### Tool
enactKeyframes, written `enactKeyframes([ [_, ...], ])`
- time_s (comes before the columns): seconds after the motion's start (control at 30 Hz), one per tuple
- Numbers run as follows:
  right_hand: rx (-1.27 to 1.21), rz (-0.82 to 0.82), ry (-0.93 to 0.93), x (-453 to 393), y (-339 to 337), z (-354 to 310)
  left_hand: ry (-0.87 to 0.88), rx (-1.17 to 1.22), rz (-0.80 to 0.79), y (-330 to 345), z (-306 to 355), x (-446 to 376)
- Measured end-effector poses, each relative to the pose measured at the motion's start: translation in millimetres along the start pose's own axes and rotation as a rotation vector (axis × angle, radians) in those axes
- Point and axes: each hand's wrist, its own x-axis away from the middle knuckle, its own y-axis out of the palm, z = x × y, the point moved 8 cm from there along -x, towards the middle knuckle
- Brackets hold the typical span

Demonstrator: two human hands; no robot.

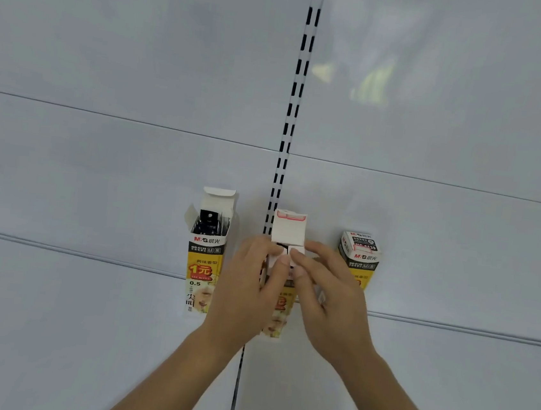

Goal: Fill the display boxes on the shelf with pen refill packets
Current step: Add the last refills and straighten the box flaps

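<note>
Three yellow display boxes are standing on the white shelf [82,335], and the middle box [279,316], just in front of the slotted upright [294,107], is being held by both hands with its top lid [289,228] standing open. The left hand [247,289] is gripping the middle box's left side with its thumb pressing a small top flap, while the right hand [326,297] is gripping the right side, thumb on the other flap. Left of the middle box, the open box [205,258] is showing dark refill packets [208,223] at its mouth, and right of it the closed box [358,259] is sitting apart.
</note>
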Motion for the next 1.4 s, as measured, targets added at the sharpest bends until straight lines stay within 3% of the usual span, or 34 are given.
enactKeyframes([
  [0.43,-0.247,-0.056,0.25,-11.0,-10.5,16.1,-0.004,0.061,-0.129,-2.4,-6.5,-8.4],
  [0.57,-0.1,-0.152,0.098,-23.4,-14.4,3.1,-0.036,0.069,-0.154,-8.4,-9.0,-3.0],
  [0.67,0.036,-0.124,-0.073,-32.6,-16.3,-2.6,-0.104,0.125,-0.146,-12.4,-10.9,-0.6],
  [0.77,0.051,-0.111,-0.131,-31.5,-14.6,-1.9,-0.173,0.199,-0.101,-13.5,-12.5,2.1],
  [0.9,0.065,-0.122,-0.156,-28.2,-15.9,1.5,-0.246,0.324,-0.015,-11.8,-22.1,5.3],
  [1.07,0.064,-0.153,-0.146,-28.7,-16.8,3.8,-0.139,0.166,-0.076,-12.7,-13.7,3.9],
  [1.23,0.013,-0.188,-0.061,-37.0,-18.0,3.4,-0.179,0.214,-0.028,-13.5,-16.6,1.8],
  [1.4,0.102,-0.111,-0.065,-32.6,-19.9,6.5,-0.189,0.212,-0.002,-12.6,-20.2,0.9],
])
